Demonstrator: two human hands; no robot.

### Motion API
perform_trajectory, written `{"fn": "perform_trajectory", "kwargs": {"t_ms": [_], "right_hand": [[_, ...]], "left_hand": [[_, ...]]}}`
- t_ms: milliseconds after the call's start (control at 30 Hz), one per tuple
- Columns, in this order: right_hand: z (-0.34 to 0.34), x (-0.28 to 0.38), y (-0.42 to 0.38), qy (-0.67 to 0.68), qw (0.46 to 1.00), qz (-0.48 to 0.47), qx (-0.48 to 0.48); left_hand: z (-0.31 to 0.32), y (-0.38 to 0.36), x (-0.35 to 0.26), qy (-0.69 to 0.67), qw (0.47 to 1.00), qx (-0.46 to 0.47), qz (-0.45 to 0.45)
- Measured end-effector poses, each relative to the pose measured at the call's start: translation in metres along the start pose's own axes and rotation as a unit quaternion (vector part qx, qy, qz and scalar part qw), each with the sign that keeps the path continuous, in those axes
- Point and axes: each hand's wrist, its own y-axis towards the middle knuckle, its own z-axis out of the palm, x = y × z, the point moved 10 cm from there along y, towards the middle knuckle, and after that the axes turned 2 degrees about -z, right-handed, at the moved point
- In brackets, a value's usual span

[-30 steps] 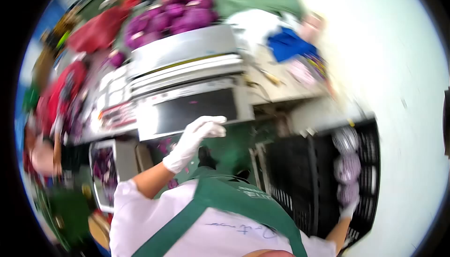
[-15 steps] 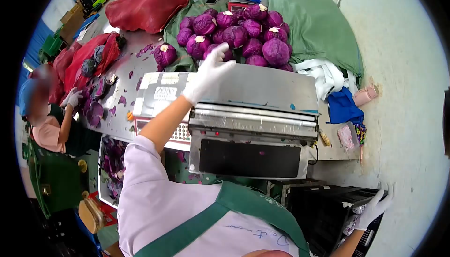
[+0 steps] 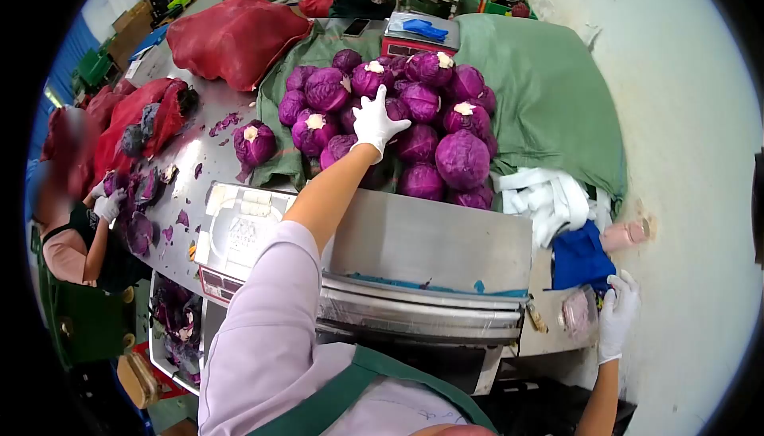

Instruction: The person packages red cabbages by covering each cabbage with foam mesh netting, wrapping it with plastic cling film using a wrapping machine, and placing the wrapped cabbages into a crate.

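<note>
My left hand point(image 3: 378, 123), in a white glove, reaches over a heap of red cabbages point(image 3: 462, 159). Its fingers are spread, with the fingertips right at the heads in the middle of the heap. Several cabbages show pale cut stems facing up. My right hand point(image 3: 618, 315), gloved too, is raised at the right by the wall, fingers apart and holding nothing. Nearest to it are a clear plastic box point(image 3: 576, 314) with pink contents and a blue cloth bag point(image 3: 579, 257). Between my arms stands a film wrapping machine point(image 3: 430, 245) with a flat metal top.
A white scale point(image 3: 239, 225) stands left of the machine. Green sacks point(image 3: 541, 94) and a red mesh sack point(image 3: 235, 38) flank the cabbages. At the left a co-worker's gloved hands point(image 3: 107, 204) handle cabbage leaves. Another person stands at the back. White straps point(image 3: 549, 201) lie at the right.
My left hand has moved forward over the cabbage heap. My right hand has come up from the black crate to beside the table's right end. The view has shifted forward.
</note>
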Motion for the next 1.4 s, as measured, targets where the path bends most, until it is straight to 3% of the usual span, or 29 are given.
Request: {"fn": "perform_trajectory", "kwargs": {"t_ms": [33, 133, 167, 233, 300, 333, 433, 467, 500, 567, 667, 700, 733, 767, 833, 867, 967, 1033, 1067, 1100, 1133, 1167, 1233, 1300, 1367, 1400], "right_hand": [[0.015, -0.006, 0.011, 0.009, 1.000, -0.002, 0.005], [0.061, -0.022, 0.032, 0.057, 0.998, -0.015, 0.013], [0.075, -0.030, 0.039, 0.064, 0.998, -0.016, 0.016], [0.107, -0.042, 0.050, 0.054, 0.996, -0.056, 0.038], [0.131, -0.054, 0.058, 0.060, 0.991, -0.115, 0.024], [0.139, -0.057, 0.065, 0.075, 0.988, -0.134, 0.018], [0.162, -0.080, 0.085, 0.048, 0.994, -0.100, 0.019], [0.177, -0.098, 0.092, 0.028, 0.996, -0.075, 0.029], [0.186, -0.103, 0.099, -0.001, 0.997, -0.072, 0.029], [0.197, -0.102, 0.115, 0.043, 0.998, -0.044, 0.002], [0.219, -0.083, 0.141, -0.018, 0.996, -0.091, 0.006], [0.233, -0.077, 0.150, -0.108, 0.988, -0.092, 0.055], [0.245, -0.073, 0.157, -0.198, 0.970, -0.098, 0.103], [0.248, -0.065, 0.160, -0.194, 0.970, -0.106, 0.100], [0.269, -0.034, 0.158, -0.204, 0.949, -0.214, 0.113], [0.273, -0.021, 0.155, -0.168, 0.941, -0.279, 0.089], [0.278, -0.021, 0.154, -0.132, 0.954, -0.263, 0.054], [0.266, -0.024, 0.165, -0.139, 0.971, -0.137, 0.141], [0.248, -0.021, 0.164, -0.064, 0.978, -0.199, 0.014], [0.242, -0.021, 0.165, -0.065, 0.971, -0.230, -0.005], [0.232, -0.014, 0.166, -0.060, 0.973, -0.215, 0.053], [0.220, -0.007, 0.165, -0.059, 0.972, -0.222, 0.052], [0.239, -0.020, 0.161, -0.128, 0.961, -0.246, 0.009], [0.266, -0.034, 0.157, -0.167, 0.964, -0.164, 0.126], [0.279, -0.021, 0.143, -0.181, 0.957, -0.213, 0.074], [0.274, -0.006, 0.138, -0.177, 0.956, -0.217, 0.084]], "left_hand": [[0.004, 0.004, 0.006, 0.008, 1.000, -0.002, -0.006], [-0.002, 0.010, 0.023, -0.197, 0.978, -0.040, 0.051], [0.010, 0.018, 0.041, -0.383, 0.923, -0.027, 0.035], [-0.014, -0.004, 0.039, -0.538, 0.837, 0.082, -0.051], [-0.067, -0.036, 0.043, -0.546, 0.831, 0.104, -0.037], [-0.111, -0.070, 0.022, -0.528, 0.841, 0.118, -0.010], [-0.182, -0.101, 0.075, -0.387, 0.921, -0.050, 0.021], [-0.205, -0.112, 0.090, -0.237, 0.961, -0.101, 0.106], [-0.212, -0.126, 0.111, -0.173, 0.977, -0.094, 0.085], [-0.231, -0.163, 0.137, -0.030, 0.973, -0.168, 0.158], [-0.240, -0.211, 0.173, 0.103, 0.958, -0.224, 0.144], [-0.239, -0.224, 0.188, 0.121, 0.952, -0.243, 0.143], [-0.236, -0.234, 0.200, 0.096, 0.960, -0.237, 0.117], [-0.232, -0.245, 0.209, 0.103, 0.961, -0.243, 0.086], [-0.219, -0.260, 0.211, 0.115, 0.968, -0.209, 0.072], [-0.215, -0.273, 0.219, 0.127, 0.949, -0.266, 0.109], [-0.216, -0.284, 0.215, 0.063, 0.967, -0.241, 0.052], [-0.218, -0.286, 0.217, 0.102, 0.976, -0.187, 0.036], [-0.218, -0.286, 0.232, 0.082, 0.982, -0.172, 0.009], [-0.222, -0.291, 0.243, 0.051, 0.974, -0.219, 0.037], [-0.233, -0.297, 0.250, 0.021, 0.964, -0.266, -0.001], [-0.240, -0.299, 0.251, 0.048, 0.956, -0.291, -0.009], [-0.222, -0.290, 0.269, -0.026, 0.979, -0.198, -0.031], [-0.223, -0.297, 0.265, -0.036, 0.974, -0.221, -0.022], [-0.233, -0.301, 0.258, 0.029, 0.973, -0.226, -0.032], [-0.238, -0.304, 0.260, -0.022, 0.974, -0.217, -0.059]]}}
